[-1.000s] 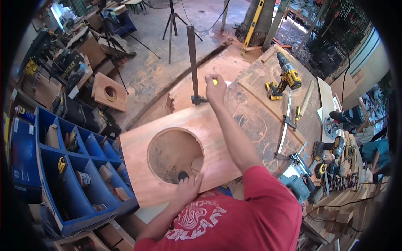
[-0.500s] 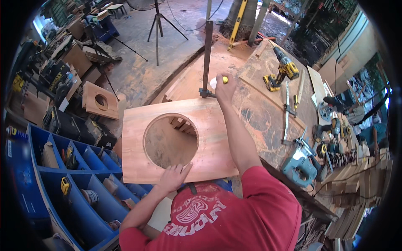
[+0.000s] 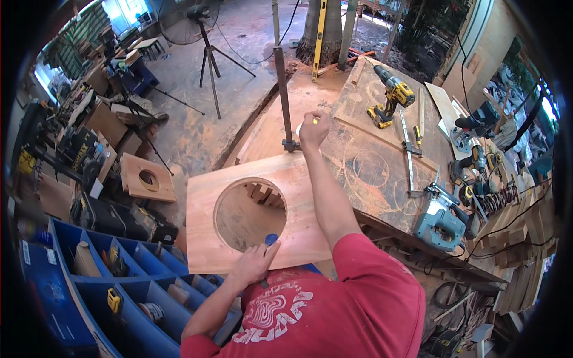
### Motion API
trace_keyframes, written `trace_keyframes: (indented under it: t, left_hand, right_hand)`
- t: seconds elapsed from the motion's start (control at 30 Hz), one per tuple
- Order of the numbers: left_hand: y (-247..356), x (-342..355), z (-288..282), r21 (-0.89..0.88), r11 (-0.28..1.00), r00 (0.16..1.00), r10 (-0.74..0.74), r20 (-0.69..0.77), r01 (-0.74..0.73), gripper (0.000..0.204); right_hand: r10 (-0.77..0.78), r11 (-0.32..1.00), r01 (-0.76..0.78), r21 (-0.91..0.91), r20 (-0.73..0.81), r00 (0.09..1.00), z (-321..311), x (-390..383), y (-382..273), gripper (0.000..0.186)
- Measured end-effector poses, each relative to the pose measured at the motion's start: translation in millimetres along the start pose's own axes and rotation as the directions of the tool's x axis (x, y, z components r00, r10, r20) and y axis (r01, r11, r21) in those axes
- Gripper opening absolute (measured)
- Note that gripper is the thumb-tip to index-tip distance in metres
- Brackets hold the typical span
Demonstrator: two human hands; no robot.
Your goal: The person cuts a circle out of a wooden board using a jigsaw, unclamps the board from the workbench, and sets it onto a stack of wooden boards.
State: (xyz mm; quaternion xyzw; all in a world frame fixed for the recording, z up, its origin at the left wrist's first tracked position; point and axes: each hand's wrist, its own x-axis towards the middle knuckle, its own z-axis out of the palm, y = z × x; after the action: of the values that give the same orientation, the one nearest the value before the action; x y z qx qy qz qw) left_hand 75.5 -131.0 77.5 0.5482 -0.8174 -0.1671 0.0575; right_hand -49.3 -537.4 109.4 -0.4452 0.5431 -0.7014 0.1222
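A pale wooden panel [image 3: 200, 221] with a large round hole lies in front of me, tilted slightly in view. Over its near edge rests my left hand [image 3: 253, 262], its fingers drawn together at a small blue thing [image 3: 271, 238] whose kind I cannot make out. At the far right corner of the panel, my right hand [image 3: 314, 128] is closed around a small white and yellow thing [image 3: 314, 121], mostly covered by the fingers. Just left of that hand stands a dark upright bar clamp [image 3: 283, 89], its lower end by the panel's far edge.
On the workbench [image 3: 352, 143] to the right lie a yellow drill [image 3: 393, 98], a metal bar clamp [image 3: 408, 152] and a teal jigsaw [image 3: 440, 227]. Blue bins [image 3: 89, 286] stand at the lower left. A smaller holed wooden piece [image 3: 134, 179] and a tripod [image 3: 210, 59] are beyond.
The view has shifted, so the panel and bench sit differently. My right hand stays by the clamp with the white and yellow thing. A blue thing now shows at my left fingertips.
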Motion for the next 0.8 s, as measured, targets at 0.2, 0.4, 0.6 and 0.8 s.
trace_keyframes:
  t: [0.2,0.4,0.6,0.8]
  left_hand:
    - [-42,-5,-15,-0.078,0.996,0.998,0.037,0.049,-0.033,0.091]
    - [-99,-1,-13,-0.026,0.991,0.985,0.134,0.108,-0.132,0.096]
    - [-147,1,-21,-0.124,0.969,0.971,0.226,0.084,-0.215,0.097]
    - [-189,12,-53,-0.139,0.947,0.939,0.31,0.147,-0.291,0.099]
  right_hand:
    - [0.158,0.862,-0.505,0.044,0.924,0.349,-11,53,23,0.016]
    - [0.09,0.994,-0.09,0.058,-0.002,0.996,7,-29,-6,0.015]
    - [0.088,0.982,-0.161,0.098,0.52,0.85,-14,16,19,0.01]
    - [0.28,0.746,-0.648,0.156,0.809,0.517,-17,35,16,0.007]
